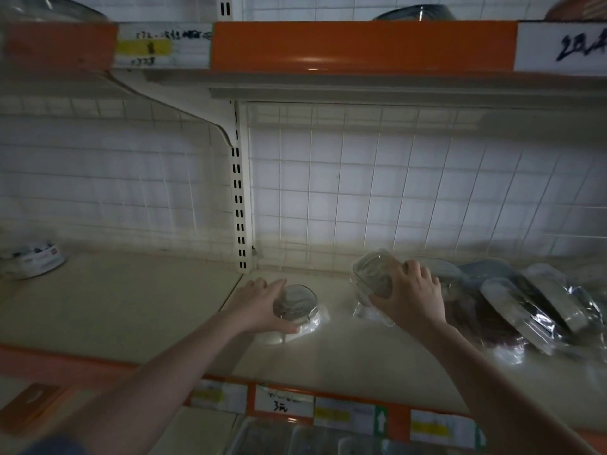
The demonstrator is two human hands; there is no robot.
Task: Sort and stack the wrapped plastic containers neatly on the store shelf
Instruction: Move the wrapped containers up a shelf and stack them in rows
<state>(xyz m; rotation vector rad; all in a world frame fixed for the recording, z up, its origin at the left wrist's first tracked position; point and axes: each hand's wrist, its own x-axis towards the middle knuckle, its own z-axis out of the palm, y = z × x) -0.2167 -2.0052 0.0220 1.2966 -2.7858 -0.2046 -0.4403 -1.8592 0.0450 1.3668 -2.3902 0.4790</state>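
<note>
A small wrapped container [297, 307] sits on the cream shelf [138, 310], gripped from its left side by the left hand [259, 307]. Just right, the right hand [410, 297] holds a second wrapped container [372, 274] tilted above the shelf. More wrapped containers [525, 307] lie heaped further right. A price tag [282, 403] below reads "3元".

Both bare arms outstretched, left hand [262, 305] and right hand [409, 295] each curled in a grip.

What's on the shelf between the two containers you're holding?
Nothing: the head view shows bare shelf between the left-hand container and the right-hand container.
</note>
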